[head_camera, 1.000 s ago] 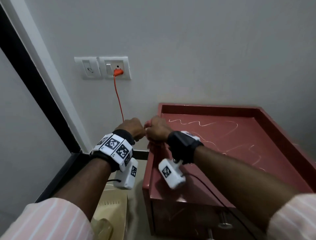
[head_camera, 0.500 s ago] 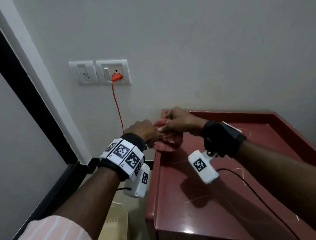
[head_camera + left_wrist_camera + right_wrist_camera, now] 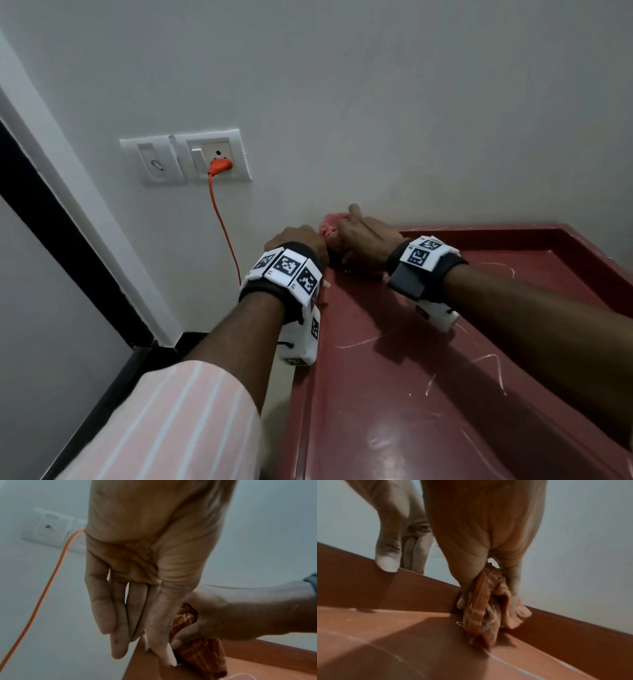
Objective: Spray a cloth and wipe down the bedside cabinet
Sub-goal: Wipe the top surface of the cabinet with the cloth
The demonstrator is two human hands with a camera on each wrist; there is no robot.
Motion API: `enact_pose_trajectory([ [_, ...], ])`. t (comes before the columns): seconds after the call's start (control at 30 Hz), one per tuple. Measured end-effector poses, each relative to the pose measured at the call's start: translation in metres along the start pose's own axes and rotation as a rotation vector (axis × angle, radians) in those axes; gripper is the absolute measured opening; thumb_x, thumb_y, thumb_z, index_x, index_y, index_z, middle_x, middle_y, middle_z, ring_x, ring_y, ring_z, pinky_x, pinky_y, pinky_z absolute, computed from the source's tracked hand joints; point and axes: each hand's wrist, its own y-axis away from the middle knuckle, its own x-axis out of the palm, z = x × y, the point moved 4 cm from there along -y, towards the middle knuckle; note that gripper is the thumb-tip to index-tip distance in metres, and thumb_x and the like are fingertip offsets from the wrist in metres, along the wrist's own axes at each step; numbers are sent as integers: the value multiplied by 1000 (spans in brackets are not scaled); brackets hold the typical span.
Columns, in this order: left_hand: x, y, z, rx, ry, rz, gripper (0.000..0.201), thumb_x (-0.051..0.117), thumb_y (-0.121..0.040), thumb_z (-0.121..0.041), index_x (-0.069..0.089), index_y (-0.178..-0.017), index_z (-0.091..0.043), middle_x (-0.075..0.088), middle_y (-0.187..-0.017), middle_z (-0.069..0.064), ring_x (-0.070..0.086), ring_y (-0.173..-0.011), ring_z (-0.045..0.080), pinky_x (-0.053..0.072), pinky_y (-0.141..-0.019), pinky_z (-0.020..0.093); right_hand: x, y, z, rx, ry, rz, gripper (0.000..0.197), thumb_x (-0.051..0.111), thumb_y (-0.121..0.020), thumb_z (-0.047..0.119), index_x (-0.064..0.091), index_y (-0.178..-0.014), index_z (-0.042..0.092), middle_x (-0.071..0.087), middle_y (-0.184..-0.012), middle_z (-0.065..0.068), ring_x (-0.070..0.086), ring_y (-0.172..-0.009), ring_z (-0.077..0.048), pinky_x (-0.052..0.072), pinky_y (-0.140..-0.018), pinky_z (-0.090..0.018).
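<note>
Your right hand (image 3: 364, 240) has the cloth (image 3: 485, 609) bunched in a clenched grip, thumb on one side and fingers on the other, and presses it down into the far left corner of the cabinet (image 3: 428, 394), where the top meets the raised rim. Holding it wadded like this looks deliberate: a tight bundle gets into the angle under the rim better than a flat sheet would.

Your left hand (image 3: 137, 588) holds nothing. Its fingers are straight and hang down the outside of the cabinet's left edge, while the thumb rests on top of the rim (image 3: 419, 582), just beside the cloth. That placement seems meant to steady the cabinet, or you, against the push of the wipe.

Pale squiggly streaks (image 3: 493, 359) lie across the glossy red top, nearer you and well apart from the cloth, so I judge most of the wiping is not yet done. No spray bottle is in view.

An orange cord (image 3: 222, 233) hangs from the wall socket (image 3: 214, 157) down past the cabinet's left side, near your left wrist; mind it when you sweep outward.
</note>
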Motion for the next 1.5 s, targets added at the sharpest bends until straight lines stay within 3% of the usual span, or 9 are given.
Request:
enact_pose_trajectory([
  [0.1,-3,2,-1,8,-5,-24,20,80,-82,-18,61,-83,-12,71,-110,11,68,-108,25,54,-97,34,6,-16,18,-114,-146,-75,43,62,-92,23,51,-131,9,46,-119,-17,59,-90,-35,44,-75,-38],
  [0.23,4,-1,19,-119,73,101,49,85,-79,-25,69,-117,0,73,-120,16,71,-111,28,55,-101,43,16,-26,6,-56,114,-115,26,45,-99,16,55,-121,6,50,-113,-17,58,-95,-39,41,-65,-42],
  [0.33,8,-1,31,-221,230,247,58,91,-71,-29,67,-114,2,76,-113,8,74,-92,22,56,-89,34,20,-27,11,24,328,-104,28,40,-94,-1,58,-115,2,58,-110,-16,54,-101,-35,37,-61,-36],
  [0.47,7,1,33,-197,213,255,55,90,-73,-29,72,-114,3,75,-116,9,70,-114,25,53,-98,36,24,-39,35,-131,315,-111,31,37,-98,5,58,-121,1,55,-120,-17,55,-108,-36,37,-69,-36],
  [0.63,3,-7,24,-176,32,66,78,99,-31,-51,61,-83,-6,74,-100,9,72,-96,31,57,-92,43,19,-23,-6,25,246,-167,29,38,-103,17,52,-126,5,53,-114,-16,60,-96,-37,41,-63,-40],
  [0.87,3,5,-7,-14,-217,-35,54,84,-77,-34,62,-118,-7,64,-104,8,62,-95,29,50,-85,38,20,17,-52,423,374,-9,17,57,-93,10,61,-109,5,60,-105,-11,61,-98,-30,60,-66,-38],
  [1.1,17,10,-51,134,-307,-12,86,84,-76,-37,38,-145,-13,55,-141,9,55,-130,31,47,-107,43,22,-24,-2,-68,235,-50,39,39,-100,21,42,-136,6,46,-131,-17,52,-114,-34,47,-87,-39],
  [1.3,57,-4,-87,181,-320,183,85,90,-60,-56,65,-120,-1,66,-129,13,61,-118,30,51,-93,33,23,40,-90,199,179,-121,34,52,-98,30,49,-125,8,52,-115,-16,65,-94,-38,46,-65,-39],
  [1.5,96,-7,-106,180,-326,124,151,96,-56,-44,-5,-156,7,-4,-167,23,-2,-156,38,17,-125,54,24,103,-180,542,182,-91,56,72,-81,45,49,-115,7,52,-111,-16,64,-91,-39,54,-74,-42],
])
